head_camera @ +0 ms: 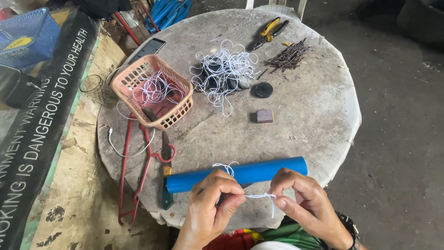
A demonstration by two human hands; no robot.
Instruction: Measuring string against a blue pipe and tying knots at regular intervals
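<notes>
My left hand (215, 203) and my right hand (305, 203) pinch a short length of white string (259, 196) between them, just in front of a blue tube (245, 172) lying across the near edge of a round grey table (314, 115). A loop of the same string (225, 166) lies over the tube. Both hands have thumb and forefinger closed on the string.
A pink basket (155, 90) with white string sits at the left. A tangle of white string (224, 69), yellow-handled pliers (270, 31), a bundle of dark sticks (289, 56), a black disc (263, 89) and a small brown block (264, 115) lie farther back. Red hangers (138, 171) and a knife (165, 166) hang off the left edge.
</notes>
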